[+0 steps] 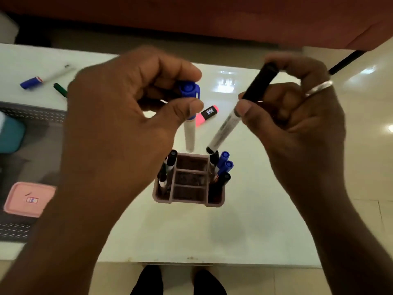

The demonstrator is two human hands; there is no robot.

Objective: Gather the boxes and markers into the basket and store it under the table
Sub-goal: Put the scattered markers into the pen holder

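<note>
grey basket (32, 116), left of table (191, 231): pink box (29, 199) and teal box (10, 135) inside. blue marker (32, 81), green marker (60, 90): loose on table beyond basket. left hand (119, 116): raised above pen holder (189, 182), pinching blue-capped marker (189, 128) at cap, barrel hanging down. pink highlighter (207, 114): flat between hands. right hand (297, 116): clamped on black-capped marker (234, 118), tilted, lower end near holder. likely light, rigid, smooth; safest gripped mid-barrel, not by cap.

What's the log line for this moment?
left hand: holds blue-capped marker | right hand: holds black-capped marker | both over marker holder | loose on table: pink highlighter, green marker | basket: pink box inside
</note>
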